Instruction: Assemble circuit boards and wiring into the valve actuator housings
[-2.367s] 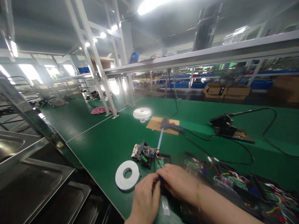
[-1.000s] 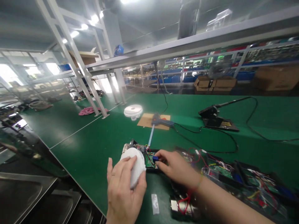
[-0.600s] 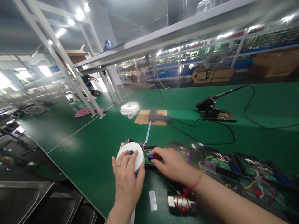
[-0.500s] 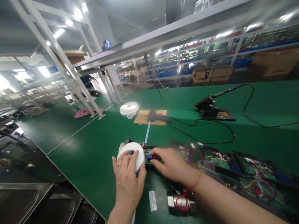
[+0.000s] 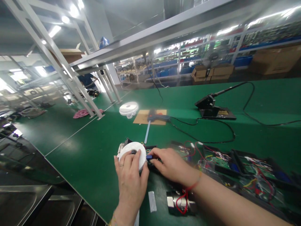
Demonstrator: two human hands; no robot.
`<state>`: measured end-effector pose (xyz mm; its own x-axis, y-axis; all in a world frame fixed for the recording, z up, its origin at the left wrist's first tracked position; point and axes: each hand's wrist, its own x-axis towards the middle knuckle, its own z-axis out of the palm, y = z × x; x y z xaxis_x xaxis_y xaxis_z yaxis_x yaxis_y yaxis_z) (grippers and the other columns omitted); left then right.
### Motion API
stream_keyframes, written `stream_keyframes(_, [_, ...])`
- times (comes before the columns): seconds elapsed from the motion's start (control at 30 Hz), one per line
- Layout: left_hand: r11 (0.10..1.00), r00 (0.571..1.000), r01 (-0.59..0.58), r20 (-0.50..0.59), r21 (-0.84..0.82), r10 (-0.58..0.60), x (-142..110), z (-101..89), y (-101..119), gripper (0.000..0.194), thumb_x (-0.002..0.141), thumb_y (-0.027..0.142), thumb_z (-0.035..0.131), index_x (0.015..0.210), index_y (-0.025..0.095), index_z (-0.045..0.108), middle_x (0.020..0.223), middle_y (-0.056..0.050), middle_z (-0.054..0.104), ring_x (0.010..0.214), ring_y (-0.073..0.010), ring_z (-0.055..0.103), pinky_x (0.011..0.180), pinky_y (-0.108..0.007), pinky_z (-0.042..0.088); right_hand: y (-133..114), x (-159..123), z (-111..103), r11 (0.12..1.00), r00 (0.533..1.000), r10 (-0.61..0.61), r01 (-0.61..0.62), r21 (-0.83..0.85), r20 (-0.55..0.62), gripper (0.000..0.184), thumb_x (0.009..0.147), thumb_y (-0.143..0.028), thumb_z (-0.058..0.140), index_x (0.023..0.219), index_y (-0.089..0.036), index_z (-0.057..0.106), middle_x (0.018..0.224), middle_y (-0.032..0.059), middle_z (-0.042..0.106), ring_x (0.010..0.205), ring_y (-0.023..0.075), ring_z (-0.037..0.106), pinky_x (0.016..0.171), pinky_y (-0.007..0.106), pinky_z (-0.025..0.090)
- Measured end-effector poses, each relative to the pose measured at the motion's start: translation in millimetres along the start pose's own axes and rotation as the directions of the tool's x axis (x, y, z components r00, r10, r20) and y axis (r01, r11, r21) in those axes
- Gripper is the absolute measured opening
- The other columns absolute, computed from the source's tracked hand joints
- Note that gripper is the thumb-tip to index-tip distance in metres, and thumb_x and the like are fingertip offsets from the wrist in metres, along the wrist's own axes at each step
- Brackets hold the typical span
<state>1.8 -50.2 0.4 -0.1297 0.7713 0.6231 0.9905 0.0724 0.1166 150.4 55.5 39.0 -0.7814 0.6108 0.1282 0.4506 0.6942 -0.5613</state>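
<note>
My left hand (image 5: pixel 131 175) grips a white roll of tape (image 5: pixel 139 147), with the fingers over its front and into the dark centre. Pinched between the thumb and fingers of my right hand (image 5: pixel 168 164) is a small blue block-like piece (image 5: pixel 149 157), right beside the roll's edge. Its exact kind does not show. Partly hidden behind the roll and my right fingers lies a black housing with a green circuit board (image 5: pixel 148 151). A whitish strip (image 5: pixel 152 201) lies on the green table below, near a metal fitting with a red wire (image 5: pixel 175 202).
Several black housings with circuit boards and loose wires (image 5: pixel 218 161) spread along the right. Behind lie a glue gun (image 5: pixel 157 117) on a cardboard piece (image 5: pixel 139 116), white discs (image 5: pixel 128 108), and a soldering iron stand (image 5: pixel 209 110) with its cable. A metal shelf frame (image 5: pixel 98 56) stands overhead.
The blue piece in my right hand has come slightly closer to the roll's edge, and less of the circuit board shows. The whole view has shifted a little.
</note>
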Motion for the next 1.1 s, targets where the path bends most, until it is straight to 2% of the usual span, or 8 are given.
stream_keyframes(0.3, [0.993, 0.983, 0.116, -0.142, -0.036, -0.12, -5.5, 12.8, 27.1, 0.043, 0.093, 0.017, 0.053, 0.136, 0.015, 0.051, 0.105, -0.01, 0.064, 0.101, -0.0273, 0.062, 0.116, -0.064, 0.021, -3.3, 0.4, -5.3, 0.993, 0.994, 0.109, -0.108, 0.038, -0.022, 0.016, 0.091, -0.02, 0.061, 0.101, -0.017, 0.073, 0.097, 0.0074, 0.079, 0.089, 0.0242, 0.073, 0.073, 0.029, 0.047])
stream_keyframes(0.5, [0.986, 0.887, 0.168, -0.435, -0.006, -0.154, 1.7, 8.4, 53.2, 0.044, 0.091, 0.013, 0.059, 0.134, 0.008, 0.053, 0.107, -0.013, 0.062, 0.104, -0.0266, 0.061, 0.118, -0.063, 0.021, -5.0, 11.9, -7.1, 0.957, 0.958, 0.283, -0.279, 0.075, -0.046, 0.013, 0.085, -0.016, 0.06, 0.083, -0.015, 0.072, 0.078, 0.0057, 0.079, 0.071, 0.0192, 0.071, 0.058, 0.025, 0.043])
stream_keyframes(0.6, [0.976, 0.834, 0.215, -0.518, -0.014, -0.191, 0.3, -7.7, 27.5, 0.048, 0.09, 0.02, 0.064, 0.136, 0.008, 0.053, 0.108, -0.016, 0.062, 0.103, -0.0282, 0.062, 0.114, -0.061, 0.034, -5.3, 14.2, -8.9, 0.959, 0.961, 0.276, -0.274, 0.078, -0.02, 0.011, 0.085, -0.015, 0.061, 0.084, -0.016, 0.072, 0.078, 0.004, 0.078, 0.07, 0.0179, 0.07, 0.058, 0.024, 0.042])
stream_keyframes(0.77, [0.911, 0.914, 0.352, -0.29, 0.217, -0.284, -25.1, -12.1, -81.9, 0.046, 0.097, 0.039, 0.046, 0.123, 0.006, 0.065, 0.099, -0.019, 0.068, 0.092, -0.036, 0.065, 0.095, -0.069, 0.046, -2.6, 15.4, -12.4, 0.985, 0.987, 0.158, -0.16, 0.069, 0.031, 0.013, 0.09, -0.015, 0.061, 0.098, -0.017, 0.071, 0.087, 0.0026, 0.077, 0.079, 0.0169, 0.069, 0.066, 0.024, 0.044])
stream_keyframes(0.87, [0.917, 0.958, 0.288, -0.077, 0.275, -0.277, -42.0, 0.3, -119.7, 0.042, 0.096, 0.036, 0.043, 0.114, 0.01, 0.071, 0.104, -0.02, 0.07, 0.1, -0.0406, 0.065, 0.088, -0.072, 0.048, 0.7, 18.9, -12.6, 0.994, 0.993, 0.095, -0.099, 0.049, 0.075, 0.016, 0.091, -0.015, 0.061, 0.104, -0.018, 0.071, 0.096, 0.003, 0.077, 0.086, 0.0176, 0.07, 0.072, 0.024, 0.046])
stream_keyframes(0.97, [0.953, 0.975, 0.22, -0.081, 0.208, -0.207, -46.8, 8.2, -105.9, 0.043, 0.095, 0.042, 0.048, 0.118, 0.011, 0.069, 0.119, -0.021, 0.065, 0.117, -0.0411, 0.058, 0.094, -0.064, 0.05, 1.9, 23.8, -13.0, 0.998, 0.99, 0.058, -0.058, -0.002, 0.128, 0.018, 0.092, -0.017, 0.063, 0.106, -0.019, 0.073, 0.103, 0.004, 0.078, 0.093, 0.0191, 0.07, 0.078, 0.026, 0.048])
stream_keyframes(1.03, [0.988, 0.983, 0.145, -0.121, 0.045, -0.138, -43.4, 10.3, -78.0, 0.041, 0.096, 0.04, 0.051, 0.125, 0.014, 0.063, 0.119, -0.017, 0.065, 0.116, -0.0326, 0.06, 0.097, -0.051, 0.053, 1.4, 27.4, -14.1, 0.998, 0.986, 0.043, -0.034, -0.058, 0.162, 0.02, 0.091, -0.017, 0.065, 0.107, -0.02, 0.075, 0.107, 0.005, 0.077, 0.098, 0.0209, 0.07, 0.083, 0.027, 0.048])
stream_keyframes(1.1, [0.979, 0.995, 0.095, -0.018, -0.179, -0.1, -37.4, 14.2, -48.8, 0.038, 0.096, 0.033, 0.056, 0.131, 0.018, 0.056, 0.11, -0.011, 0.069, 0.1, -0.0232, 0.067, 0.088, -0.038, 0.058, 0.4, 31.3, -15.2, 0.992, 0.98, 0.034, -0.01, -0.124, 0.195, 0.021, 0.09, -0.017, 0.065, 0.107, -0.02, 0.076, 0.108, 0.0058, 0.078, 0.101, 0.0229, 0.07, 0.085, 0.029, 0.048])
